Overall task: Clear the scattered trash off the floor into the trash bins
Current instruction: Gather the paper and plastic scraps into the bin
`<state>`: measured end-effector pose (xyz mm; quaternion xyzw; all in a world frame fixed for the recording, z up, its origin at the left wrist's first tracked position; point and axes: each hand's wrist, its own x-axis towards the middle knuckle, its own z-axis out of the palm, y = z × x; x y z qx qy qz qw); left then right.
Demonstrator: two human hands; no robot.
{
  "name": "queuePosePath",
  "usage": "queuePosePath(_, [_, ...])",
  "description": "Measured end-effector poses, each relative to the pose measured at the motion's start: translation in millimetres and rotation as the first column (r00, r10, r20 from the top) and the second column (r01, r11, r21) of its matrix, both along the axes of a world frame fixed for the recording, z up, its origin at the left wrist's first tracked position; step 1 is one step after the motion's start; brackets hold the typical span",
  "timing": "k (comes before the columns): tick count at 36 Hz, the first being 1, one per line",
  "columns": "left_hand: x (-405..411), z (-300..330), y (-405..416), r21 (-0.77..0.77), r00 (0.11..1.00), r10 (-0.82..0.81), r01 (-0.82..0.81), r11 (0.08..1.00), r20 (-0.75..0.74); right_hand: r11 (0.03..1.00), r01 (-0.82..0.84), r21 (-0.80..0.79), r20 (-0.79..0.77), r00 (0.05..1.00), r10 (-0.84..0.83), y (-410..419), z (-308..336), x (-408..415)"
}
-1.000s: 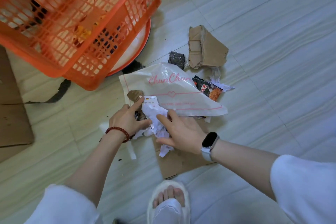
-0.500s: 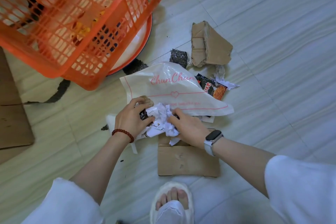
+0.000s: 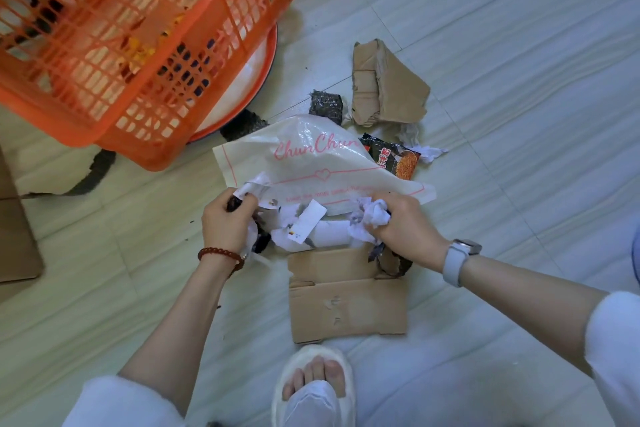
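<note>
Head view: left hand (image 3: 227, 226) clenched round torn paper and dark scraps, right hand (image 3: 398, 230) clutching crumpled white tissue (image 3: 372, 218), likely bunching handfuls for one trip. Close ahead-left, the orange mesh basket (image 3: 138, 45); still on the floor (image 3: 519, 114), plastic mailer (image 3: 311, 163), noodle wrapper (image 3: 398, 158), cardboard pieces (image 3: 346, 295).

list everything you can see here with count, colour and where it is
basket: 1, orange, upper left, trash inside
round base: 1, white with red rim, beneath basket
plastic bag: 1, white with pink print, centre floor
folded cardboard: 1, brown, beyond bag
flat cardboard: 1, brown, near foot
snack wrapper: 1, black and orange, right of bag
crumpled paper: several, white, between hands
slipper: 1, white, bottom
left hand: grips paper scraps, red bead bracelet
right hand: grips crumpled paper, watch on wrist
</note>
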<state>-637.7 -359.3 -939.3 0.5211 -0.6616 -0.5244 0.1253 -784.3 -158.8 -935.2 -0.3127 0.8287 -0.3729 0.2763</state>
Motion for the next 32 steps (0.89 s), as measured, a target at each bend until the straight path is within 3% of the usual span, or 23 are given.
queuePosePath(6, [6.6,2.8,-9.4,0.026,0.99,0.144,-0.144,0.989,0.004,0.997,0.074,-0.009,0.212,0.975,-0.07,-7.6,8.8,-4.9])
queuePosePath(12, [14.4,0.7,-11.8,0.03,0.971,0.237,-0.237,0.971,0.004,0.999,-0.038,-0.023,0.313,0.949,0.043,-16.7,17.8,-5.0])
queuePosePath(14, [17.2,-1.7,-11.7,0.022,0.976,0.217,-0.217,0.976,0.017,0.991,-0.126,-0.031,0.178,0.975,0.13,-19.3,15.0,-0.6])
queuePosePath(16, [18.6,-2.0,-10.9,-0.004,0.985,0.171,-0.171,0.985,0.032,0.969,-0.244,-0.028,-0.067,0.968,0.242,-22.5,9.1,5.6])
queuePosePath(19, [20.3,-1.3,-10.3,-0.079,0.994,0.089,-0.085,0.993,0.057,0.899,-0.418,0.128,-0.328,0.838,0.437,-37.3,2.0,20.6])
queuePosePath(22, [19.7,3.4,-7.6,-0.15,0.995,0.05,-0.037,0.988,0.082,0.819,-0.495,0.29,-0.447,0.687,0.573,-46.4,-8.1,38.4])
queuePosePath(25, [21.0,6.5,-6.9,-0.21,0.979,-0.107,0.143,0.967,0.175,0.797,-0.482,0.364,-0.539,0.589,0.603,-43.7,-22.3,48.0])
queuePosePath(27, [23.7,5.1,-8.2,-0.278,0.916,-0.245,0.337,0.9,0.318,0.79,-0.466,0.399,-0.55,0.568,0.613,-40.4,-25.4,47.7])
queuePosePath(29, [23.5,2.7,-7.9,-0.337,0.806,-0.378,0.549,0.765,0.454,0.764,-0.476,0.436,-0.556,0.525,0.644,-36.4,-30.0,44.3])
queuePosePath(32, [21.0,-2.0,-3.2,-0.294,0.642,-0.502,0.739,0.606,0.58,0.761,-0.466,0.452,-0.58,0.494,0.647,-33.5,-34.7,36.6])
